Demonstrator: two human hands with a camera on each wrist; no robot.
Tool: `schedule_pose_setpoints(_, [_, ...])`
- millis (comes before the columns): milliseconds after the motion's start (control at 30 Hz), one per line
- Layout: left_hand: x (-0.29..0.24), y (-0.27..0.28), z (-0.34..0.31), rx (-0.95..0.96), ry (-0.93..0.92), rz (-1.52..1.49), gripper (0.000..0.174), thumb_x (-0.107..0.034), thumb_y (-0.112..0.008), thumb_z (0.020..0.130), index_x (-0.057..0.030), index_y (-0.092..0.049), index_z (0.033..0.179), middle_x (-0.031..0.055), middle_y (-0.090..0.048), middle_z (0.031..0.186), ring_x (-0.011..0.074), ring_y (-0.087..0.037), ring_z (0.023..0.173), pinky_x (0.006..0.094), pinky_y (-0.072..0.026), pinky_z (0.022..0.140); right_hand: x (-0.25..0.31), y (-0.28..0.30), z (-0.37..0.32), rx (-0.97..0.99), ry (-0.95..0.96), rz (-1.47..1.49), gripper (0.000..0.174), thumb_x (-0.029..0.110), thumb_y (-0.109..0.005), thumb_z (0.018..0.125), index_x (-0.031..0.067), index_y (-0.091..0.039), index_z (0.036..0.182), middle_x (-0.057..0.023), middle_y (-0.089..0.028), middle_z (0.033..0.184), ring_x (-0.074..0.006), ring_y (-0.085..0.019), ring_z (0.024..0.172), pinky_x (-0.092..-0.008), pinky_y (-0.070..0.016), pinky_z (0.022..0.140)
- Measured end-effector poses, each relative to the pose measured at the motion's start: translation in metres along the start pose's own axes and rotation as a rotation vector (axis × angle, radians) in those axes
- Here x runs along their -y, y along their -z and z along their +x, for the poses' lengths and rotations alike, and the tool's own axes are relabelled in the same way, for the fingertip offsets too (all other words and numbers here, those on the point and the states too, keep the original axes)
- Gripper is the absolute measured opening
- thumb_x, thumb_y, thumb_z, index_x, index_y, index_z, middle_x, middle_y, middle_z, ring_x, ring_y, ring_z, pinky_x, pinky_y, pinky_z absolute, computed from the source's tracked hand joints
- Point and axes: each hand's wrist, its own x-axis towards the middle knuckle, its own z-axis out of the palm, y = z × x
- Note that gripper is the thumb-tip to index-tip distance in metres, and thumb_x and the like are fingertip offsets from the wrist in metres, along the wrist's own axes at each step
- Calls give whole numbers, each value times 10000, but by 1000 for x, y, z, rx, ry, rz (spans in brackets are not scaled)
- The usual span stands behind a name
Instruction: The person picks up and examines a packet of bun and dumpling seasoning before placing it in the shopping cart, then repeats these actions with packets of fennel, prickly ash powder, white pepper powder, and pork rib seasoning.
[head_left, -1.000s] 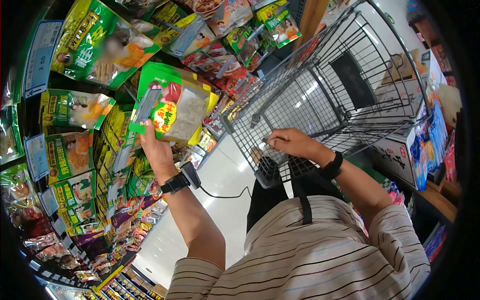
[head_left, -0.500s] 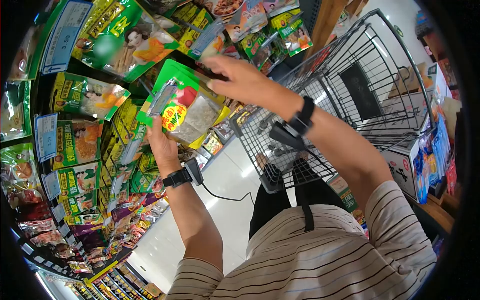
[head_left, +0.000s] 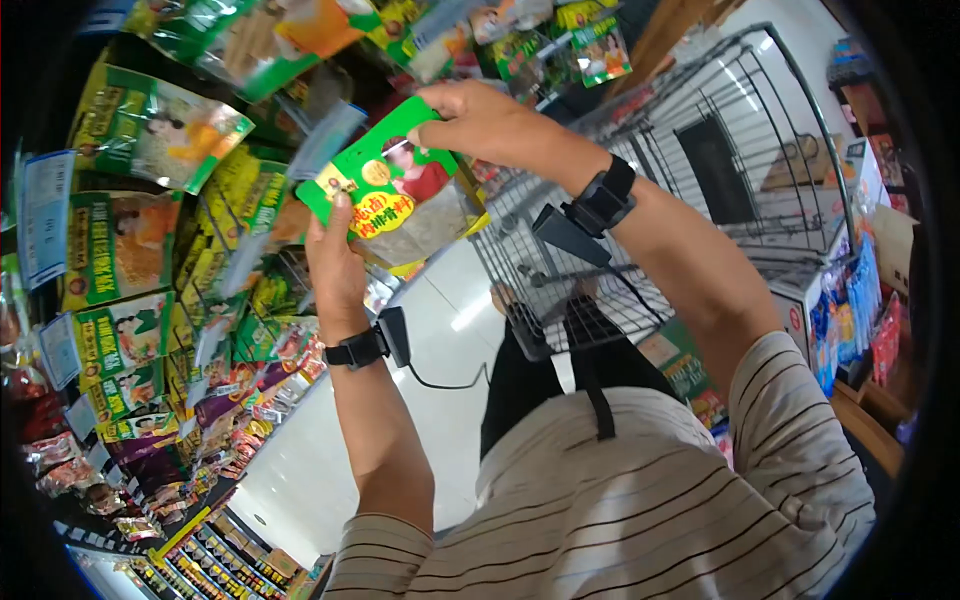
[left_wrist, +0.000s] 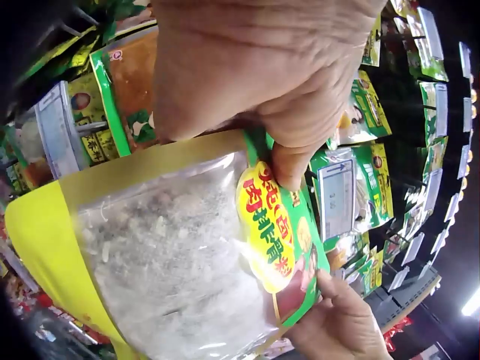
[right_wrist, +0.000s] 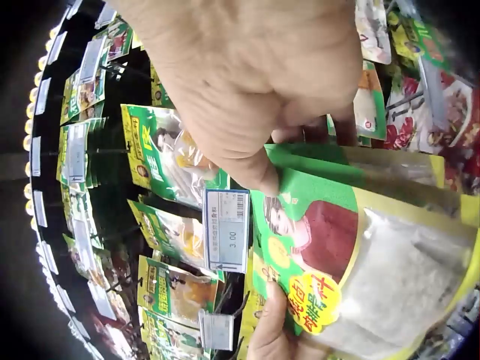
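A green and yellow packet (head_left: 412, 190) with a clear window hangs in front of the shelf, gripped at both ends of its green top. My left hand (head_left: 338, 268) pinches its lower left corner, thumb on the front face. My right hand (head_left: 487, 122) pinches the upper edge; in the right wrist view its thumb presses the green front of the packet (right_wrist: 360, 247), with more packets layered behind. In the left wrist view the left hand (left_wrist: 262, 67) covers the packet's (left_wrist: 172, 247) top edge, and the right hand (left_wrist: 337, 319) holds the far corner.
Hanging packets (head_left: 125, 245) and price tags (head_left: 45, 215) crowd the rack at the left. A wire shopping cart (head_left: 790, 190) stands at the right, with stacked boxes beyond it. Pale floor (head_left: 350, 440) shows between rack and person.
The right hand has come up from beside the cart and taken hold of the packet's top edge. The packet has tilted, and its front shows clear of the price tag.
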Motion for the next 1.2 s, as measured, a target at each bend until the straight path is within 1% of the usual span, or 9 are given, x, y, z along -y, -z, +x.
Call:
schedule_pose_setpoints(67, [11,-5,-9,23,63,-25,383,-229,-602,998,2,-535,1295,84,-631,1223,183,-625,1079,342,-494,952,8,11,-22,69,-89,-44,219,140,-616,928,20,-638,1109,-10,-680,949,-60,-597,867,-255,-483,775])
schedule_pose_setpoints(100, [17,-10,-14,24,96,-42,383,-230,-607,993,4,-541,1290,82,-637,1211,179,-627,1069,338,-491,951,26,15,-39,69,-146,-118,221,175,-648,908,35,-642,1080,-4,-657,882,-64,-586,822,-245,-472,736])
schedule_pose_setpoints(333, [68,-59,-49,229,308,95,354,-210,-655,962,-33,-609,1265,42,-668,1165,123,-617,1045,286,-476,933,3,57,-141,126,-345,-260,274,225,-697,860,27,-645,1043,-48,-654,831,-125,-608,803,-304,-487,713])
schedule_pose_setpoints(500, [128,-81,-54,414,356,276,339,-244,-679,947,-41,-640,1217,20,-672,1102,96,-606,980,265,-473,900,-32,64,-181,256,-396,-549,289,320,-678,812,68,-645,951,-167,-693,885,-354,-663,842,-414,-506,748])
schedule_pose_setpoints(600, [158,-102,-58,453,368,342,326,-240,-673,947,-21,-638,1186,26,-670,1073,99,-595,977,265,-467,895,-74,55,-194,287,-537,-686,311,348,-664,823,94,-664,1002,-170,-698,898,-361,-670,901,-436,-515,788])
schedule_pose_setpoints(700, [190,-101,-50,489,311,523,363,-222,-652,941,-9,-603,1231,111,-665,1126,161,-605,1035,309,-460,947,-105,61,-210,202,-577,-676,321,348,-666,827,97,-679,1027,-173,-698,901,-358,-679,895,-440,-521,789])
schedule_pose_setpoints(800, [212,-98,-45,379,220,634,382,-225,-637,966,-24,-556,1280,105,-617,1181,152,-571,1087,305,-461,951,-141,77,-227,81,-633,-777,307,324,-664,835,89,-693,1030,-175,-701,896,-356,-685,875,-441,-525,781])
schedule_pose_setpoints(1000, [171,-101,-56,360,362,546,409,-247,-593,991,0,-518,1307,119,-625,1172,188,-600,1091,316,-481,919,-221,160,-272,-344,-783,-550,274,266,-667,837,67,-706,1021,-198,-702,900,-343,-688,875,-409,-530,782])
schedule_pose_setpoints(1200, [140,-83,-64,164,362,512,383,-253,-547,1012,-18,-515,1312,126,-662,1126,191,-648,1008,314,-507,881,-254,229,-276,-472,-940,-592,349,301,-707,825,41,-702,1059,-187,-713,923,-340,-693,885,-413,-526,816])
